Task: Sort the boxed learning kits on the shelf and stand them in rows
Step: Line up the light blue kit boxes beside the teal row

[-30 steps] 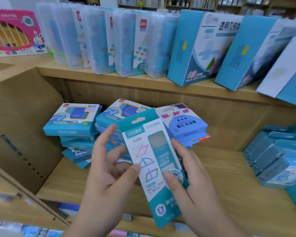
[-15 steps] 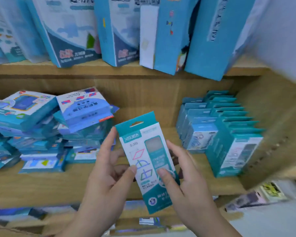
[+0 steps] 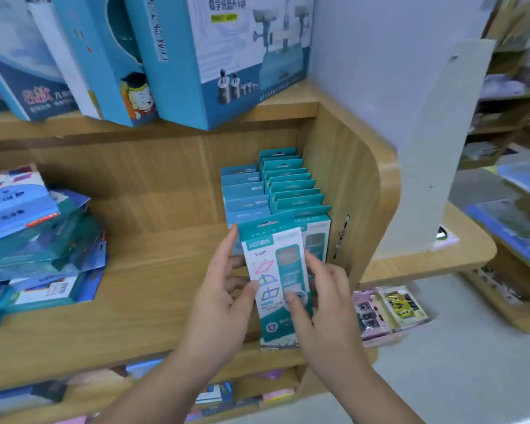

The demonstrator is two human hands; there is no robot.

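I hold a slim teal and white boxed kit (image 3: 274, 270) upright in both hands, its front with coloured shapes facing me. My left hand (image 3: 224, 304) grips its left edge, thumb on the front. My right hand (image 3: 322, 304) pinches its right edge, thumb on the front too. The kit hangs just in front of two rows of standing teal kits (image 3: 285, 188) at the right end of the wooden shelf (image 3: 153, 289). A loose heap of blue boxed kits (image 3: 37, 240) lies at the shelf's left.
Large blue boxes (image 3: 214, 56) stand on the upper shelf. The shelf's rounded wooden side wall (image 3: 364, 191) rises right of the rows, with a grey pillar (image 3: 426, 133) behind. Small packets (image 3: 389, 313) lie low at the right. Bare shelf board lies between heap and rows.
My view swung right from the heap to the shelf's right end. Both hands carried the kit rightward and forward, up to the standing rows. The grip is unchanged.
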